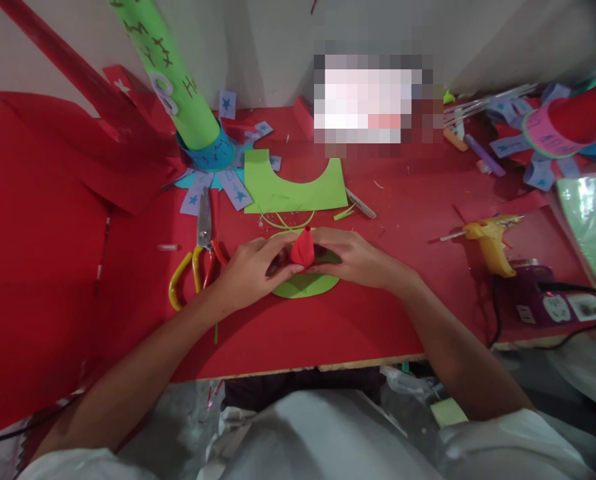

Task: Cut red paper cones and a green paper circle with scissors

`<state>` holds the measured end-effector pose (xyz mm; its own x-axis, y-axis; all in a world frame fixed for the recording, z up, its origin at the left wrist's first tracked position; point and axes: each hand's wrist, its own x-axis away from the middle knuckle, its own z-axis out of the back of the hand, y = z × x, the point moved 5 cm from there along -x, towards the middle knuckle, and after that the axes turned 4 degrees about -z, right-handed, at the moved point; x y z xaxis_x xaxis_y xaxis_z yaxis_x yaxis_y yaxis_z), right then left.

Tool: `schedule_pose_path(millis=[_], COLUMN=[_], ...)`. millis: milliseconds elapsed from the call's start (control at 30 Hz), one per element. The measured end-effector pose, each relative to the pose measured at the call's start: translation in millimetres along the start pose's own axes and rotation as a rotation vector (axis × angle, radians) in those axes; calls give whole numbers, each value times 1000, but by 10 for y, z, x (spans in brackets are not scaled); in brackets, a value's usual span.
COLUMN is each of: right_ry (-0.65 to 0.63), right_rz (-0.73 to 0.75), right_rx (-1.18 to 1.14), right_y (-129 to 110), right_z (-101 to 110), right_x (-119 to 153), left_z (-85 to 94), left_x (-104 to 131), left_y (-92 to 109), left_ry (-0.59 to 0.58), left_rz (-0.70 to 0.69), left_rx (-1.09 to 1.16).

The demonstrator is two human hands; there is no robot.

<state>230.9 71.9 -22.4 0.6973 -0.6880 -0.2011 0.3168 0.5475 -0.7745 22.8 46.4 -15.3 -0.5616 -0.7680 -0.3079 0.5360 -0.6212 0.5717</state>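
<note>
A small red paper cone (303, 249) stands upright between my hands, its narrow tip pointing up. Under it lies a rounded green paper piece (305, 288) on the red tabletop. My left hand (258, 267) is closed on the cone's left side, thumb and fingers near its base. From the right, my right hand (353, 259) pinches the same cone with thumb and fingers. Behind the hands lies green paper with a curved cut-out (298, 195). Scissors with yellow and red handles (205, 237) rest just left of my left hand.
A yellow glue gun (495, 247) lies at the right, beside a purple box (543, 300) with a cable. A tall green paper tube (178, 87) stands at the back left. Large red sheets (33, 267) cover the left side. A cutter (361, 203) lies behind my right hand.
</note>
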Motion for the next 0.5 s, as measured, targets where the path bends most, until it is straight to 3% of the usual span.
schedule_pose_path(millis=[500], right_ry=[-17], right_rz=[-32], right_rx=[-4], right_y=[-27], right_z=[15], right_x=[-16], left_z=[-5], left_x=[0], left_y=[-6], left_ry=[-24], left_rz=[28], left_rx=[-15])
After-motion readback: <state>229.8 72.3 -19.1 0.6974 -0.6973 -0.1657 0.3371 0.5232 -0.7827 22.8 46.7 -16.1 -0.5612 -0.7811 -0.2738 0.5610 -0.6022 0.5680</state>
